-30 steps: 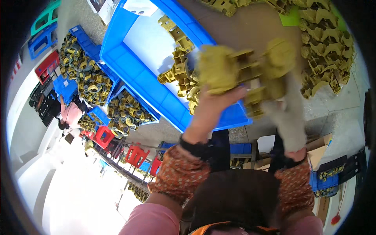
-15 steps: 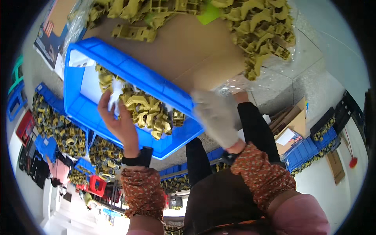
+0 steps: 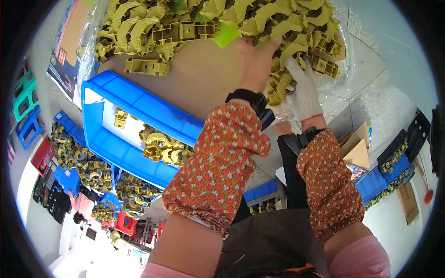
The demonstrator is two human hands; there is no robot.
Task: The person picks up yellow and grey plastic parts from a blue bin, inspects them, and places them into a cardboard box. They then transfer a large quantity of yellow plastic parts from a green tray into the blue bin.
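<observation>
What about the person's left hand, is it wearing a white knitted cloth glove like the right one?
No, the left hand shows bare skin, while the right hand wears the white knitted cloth glove.

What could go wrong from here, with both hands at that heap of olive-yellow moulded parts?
The olive-yellow moulded parts lie jumbled together, so lifting one might drag its neighbours loose. The clear, crinkled plastic film beside the right hand, in its whitish knit glove, could snag on the fingers or a part. The bare left hand has no glove, so the parts' edges might scrape it.
</observation>
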